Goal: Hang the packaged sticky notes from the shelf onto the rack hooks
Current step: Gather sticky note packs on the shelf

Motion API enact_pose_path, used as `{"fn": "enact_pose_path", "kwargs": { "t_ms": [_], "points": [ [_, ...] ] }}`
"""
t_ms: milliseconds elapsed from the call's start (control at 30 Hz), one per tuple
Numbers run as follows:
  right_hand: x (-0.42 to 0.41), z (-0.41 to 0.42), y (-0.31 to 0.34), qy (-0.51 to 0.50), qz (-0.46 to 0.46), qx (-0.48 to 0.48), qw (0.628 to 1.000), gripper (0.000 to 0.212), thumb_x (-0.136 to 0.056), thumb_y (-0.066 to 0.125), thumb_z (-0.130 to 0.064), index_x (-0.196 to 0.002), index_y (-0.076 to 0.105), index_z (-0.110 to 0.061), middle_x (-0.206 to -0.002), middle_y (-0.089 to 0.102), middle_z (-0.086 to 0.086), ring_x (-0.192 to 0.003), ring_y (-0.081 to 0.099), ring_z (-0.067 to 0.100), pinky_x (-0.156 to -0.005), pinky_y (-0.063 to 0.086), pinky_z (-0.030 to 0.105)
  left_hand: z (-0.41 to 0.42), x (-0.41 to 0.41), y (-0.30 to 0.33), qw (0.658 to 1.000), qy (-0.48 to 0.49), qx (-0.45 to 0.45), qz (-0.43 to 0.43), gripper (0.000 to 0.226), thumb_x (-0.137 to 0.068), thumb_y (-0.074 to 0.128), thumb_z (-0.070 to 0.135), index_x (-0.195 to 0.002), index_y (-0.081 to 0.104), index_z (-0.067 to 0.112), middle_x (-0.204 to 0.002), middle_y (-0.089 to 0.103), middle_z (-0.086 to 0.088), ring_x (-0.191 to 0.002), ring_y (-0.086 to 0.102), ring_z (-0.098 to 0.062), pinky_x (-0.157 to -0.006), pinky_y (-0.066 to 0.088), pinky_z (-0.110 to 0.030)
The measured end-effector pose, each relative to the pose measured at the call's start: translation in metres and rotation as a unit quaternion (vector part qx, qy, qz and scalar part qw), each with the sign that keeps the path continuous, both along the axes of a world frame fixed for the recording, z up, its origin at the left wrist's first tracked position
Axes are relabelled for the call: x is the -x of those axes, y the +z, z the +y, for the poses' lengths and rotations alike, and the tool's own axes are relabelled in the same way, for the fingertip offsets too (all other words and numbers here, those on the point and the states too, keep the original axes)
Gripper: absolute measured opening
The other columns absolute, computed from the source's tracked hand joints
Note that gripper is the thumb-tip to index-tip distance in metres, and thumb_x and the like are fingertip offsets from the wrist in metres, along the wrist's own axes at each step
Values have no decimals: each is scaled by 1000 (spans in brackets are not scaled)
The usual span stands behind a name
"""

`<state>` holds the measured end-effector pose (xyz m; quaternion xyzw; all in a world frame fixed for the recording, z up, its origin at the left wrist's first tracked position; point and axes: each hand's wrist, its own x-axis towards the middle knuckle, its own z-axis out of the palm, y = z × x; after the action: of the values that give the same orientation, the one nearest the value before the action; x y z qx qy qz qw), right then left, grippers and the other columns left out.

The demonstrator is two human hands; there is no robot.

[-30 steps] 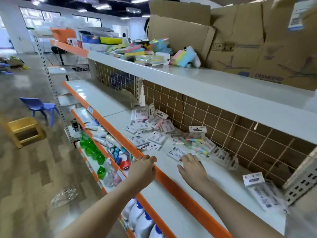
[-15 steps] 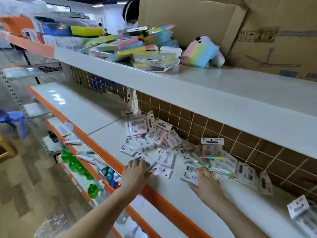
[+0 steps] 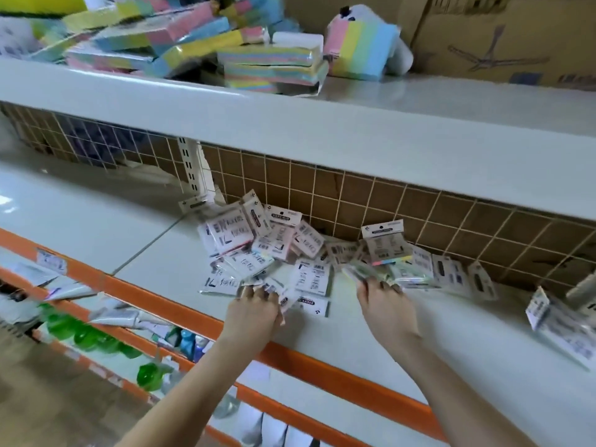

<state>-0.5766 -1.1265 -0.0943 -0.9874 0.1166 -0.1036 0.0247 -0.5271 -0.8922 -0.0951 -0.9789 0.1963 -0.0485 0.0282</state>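
Observation:
Several packaged sticky notes [image 3: 274,250] lie in a loose pile on the white shelf [image 3: 371,343] with the orange front edge, against the wire grid back panel [image 3: 403,204]. My left hand [image 3: 254,312] reaches into the near side of the pile, its fingers curled round a small packet [image 3: 283,296]. My right hand [image 3: 382,303] reaches in further right, fingertips on a packet with coloured tabs [image 3: 377,274]; whether it grips it is unclear. One packet [image 3: 385,241] stands upright behind it. No rack hooks are visible.
The upper shelf [image 3: 322,124] overhangs the pile and carries pastel sticky-note blocks [image 3: 225,50] and cardboard boxes [image 3: 500,37]. More packets [image 3: 558,321] lie at the far right. Lower shelves hold green bottles [image 3: 80,333] and tubes.
The view has moved closer to the shelf. Both hands have pushed forward into the pile; the left hand now has a packet in its fingers and the right hand's fingertips sit on another.

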Motion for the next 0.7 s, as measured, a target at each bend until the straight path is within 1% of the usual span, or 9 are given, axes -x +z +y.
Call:
{"fn": "enact_pose_path", "kwargs": {
  "t_ms": [33,100,133,233,367,433,500,567,700],
  "points": [
    [5,-1,1,-14,-24,-23,999,38,-101,22,-34,-107,53,-14,-91,67,9,-90,64,30,-62,44,34,4,4,5,998,0,63,-13,20,-91,58,27,-108,60,16,-92,67,-8,-89,65,-28,-65,52,-34],
    [14,-2,2,-25,-46,-61,997,34,-101,30,-41,-101,50,-13,-78,65,9,-79,65,31,-55,38,35,11,13,7,982,-22,179,-48,16,-73,81,17,-80,67,13,-56,61,-6,-49,62,-24,-40,47,-29],
    [20,-2,2,-29,-48,-87,995,34,-100,33,-43,-101,49,-13,-75,65,9,-77,64,32,-54,34,35,12,18,3,975,-48,204,-75,21,-66,86,16,-72,67,11,-51,59,-5,-44,59,-23,-34,44,-28],
    [29,-5,3,-29,-32,-153,987,36,-98,37,-47,-106,47,-14,-83,68,10,-84,63,34,-60,31,36,7,33,-2,974,-104,180,-92,42,-62,83,43,-76,66,8,-62,64,-5,-61,65,-28,-39,50,-32],
    [39,2,8,0,22,-144,989,39,-96,40,-52,-108,46,-15,-89,68,6,-88,63,29,-65,37,35,-5,43,5,988,-92,105,-58,83,-68,39,82,-86,67,5,-79,68,-14,-72,67,-34,-58,53,-42],
    [41,5,10,-10,24,-107,994,39,-97,37,-51,-110,45,-15,-84,68,8,-85,64,32,-62,37,36,-10,44,5,991,-99,86,-33,93,-62,37,90,-87,66,5,-83,66,-17,-77,66,-35,-61,53,-43],
    [44,4,12,-35,26,-98,994,36,-99,37,-47,-114,43,-14,-78,65,10,-82,63,36,-58,34,36,-15,44,5,994,-86,73,11,92,-64,39,89,-104,61,8,-103,63,-16,-96,61,-35,-73,51,-44],
    [49,3,14,-52,37,-163,985,28,-98,45,-39,-114,38,-16,-75,57,8,-79,61,38,-56,33,36,-18,40,-4,997,-61,38,23,75,-79,40,76,-123,45,15,-126,51,-13,-117,47,-32,-89,44,-42],
    [59,6,13,-77,48,-256,963,23,-91,49,-18,-110,36,-18,-79,55,8,-68,57,31,-51,36,31,-24,38,-7,999,-48,2,17,39,-92,41,34,-126,37,16,-130,45,-13,-120,41,-32,-93,39,-40]
  ]
}}
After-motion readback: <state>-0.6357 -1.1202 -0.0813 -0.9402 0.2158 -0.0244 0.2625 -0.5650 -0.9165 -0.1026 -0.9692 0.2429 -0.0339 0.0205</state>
